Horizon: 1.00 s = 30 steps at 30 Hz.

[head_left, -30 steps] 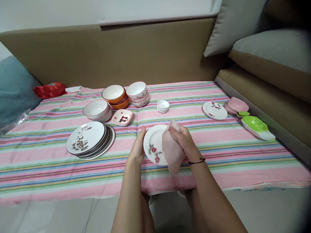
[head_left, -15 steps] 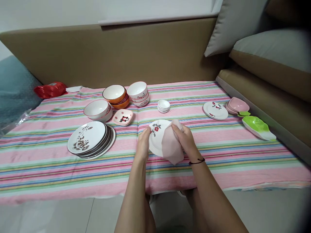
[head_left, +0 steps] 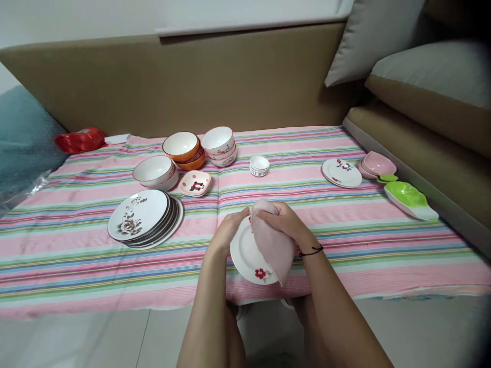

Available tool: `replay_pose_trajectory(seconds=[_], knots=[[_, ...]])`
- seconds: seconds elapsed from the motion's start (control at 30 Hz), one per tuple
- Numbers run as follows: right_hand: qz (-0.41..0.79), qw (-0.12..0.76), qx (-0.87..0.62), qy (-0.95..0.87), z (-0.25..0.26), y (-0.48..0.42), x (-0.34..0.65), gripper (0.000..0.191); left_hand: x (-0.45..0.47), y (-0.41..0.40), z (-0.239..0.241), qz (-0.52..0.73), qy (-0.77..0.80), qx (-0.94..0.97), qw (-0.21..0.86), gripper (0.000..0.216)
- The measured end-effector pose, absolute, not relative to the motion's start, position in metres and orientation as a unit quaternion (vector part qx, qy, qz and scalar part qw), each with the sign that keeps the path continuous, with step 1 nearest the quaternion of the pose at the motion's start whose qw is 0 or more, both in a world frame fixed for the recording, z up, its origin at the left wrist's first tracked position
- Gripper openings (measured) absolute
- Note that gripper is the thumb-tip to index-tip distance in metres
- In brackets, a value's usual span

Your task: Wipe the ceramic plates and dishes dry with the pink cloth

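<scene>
A white plate (head_left: 243, 250) with red flowers is held tilted above the striped cloth, close to the front edge. My left hand (head_left: 229, 228) grips its upper left rim, thumb on top. A pale pink cloth (head_left: 272, 245) drapes over the plate's right side. My right hand (head_left: 284, 221) is closed on that cloth and presses it against the plate's upper part; some of its fingers are hidden behind the cloth. A stack of small white bowls (head_left: 260, 164) stands beyond the plate.
On the striped cloth (head_left: 192, 276), a stack of plates (head_left: 138, 217), several bowls (head_left: 181, 147) and a small square dish (head_left: 195, 183) stand left. Flowered plates (head_left: 342, 173), pink bowls (head_left: 378, 164) and a green leaf-shaped dish (head_left: 409, 198) lie right, near cushions (head_left: 429, 87).
The plate has turned in my hands and come nearer to me, so a red flower now shows at its lower edge. My right hand has carried the cloth left, toward my left hand.
</scene>
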State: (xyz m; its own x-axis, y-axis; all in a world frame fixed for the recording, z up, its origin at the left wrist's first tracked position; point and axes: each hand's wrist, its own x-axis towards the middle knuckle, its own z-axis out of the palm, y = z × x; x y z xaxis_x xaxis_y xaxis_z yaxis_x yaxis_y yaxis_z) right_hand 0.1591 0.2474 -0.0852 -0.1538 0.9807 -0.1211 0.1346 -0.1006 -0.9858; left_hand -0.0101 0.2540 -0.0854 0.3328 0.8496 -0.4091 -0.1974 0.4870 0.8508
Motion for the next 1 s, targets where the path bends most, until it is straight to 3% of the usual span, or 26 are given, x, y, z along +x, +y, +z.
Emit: replay_pose_trajectory(seconds=[0.23, 0.47, 0.63, 0.83, 1.0], knots=[[0.500, 0.396, -0.524, -0.564, -0.088, 0.252, 0.162, 0.034, -0.010, 0.262, -0.094, 0.447, 0.489, 0.259, 0.703, 0.036], [0.458, 0.487, -0.551, -0.499, -0.091, 0.254, 0.161, 0.036, -0.009, 0.260, -0.094, 0.391, 0.443, 0.293, 0.752, 0.044], [0.333, 0.518, -0.608, -0.501, -0.091, 0.252, 0.161, 0.044, -0.007, 0.256, -0.092, 0.370, 0.435, 0.289, 0.768, 0.047], [0.162, 0.464, -0.605, -0.626, -0.092, 0.252, 0.151, 0.025, -0.002, 0.259, -0.096, 0.466, 0.444, 0.254, 0.722, 0.046], [0.104, 0.391, -0.554, -0.728, -0.097, 0.252, 0.135, 0.052, 0.003, 0.259, -0.092, 0.548, 0.435, 0.216, 0.681, 0.042]])
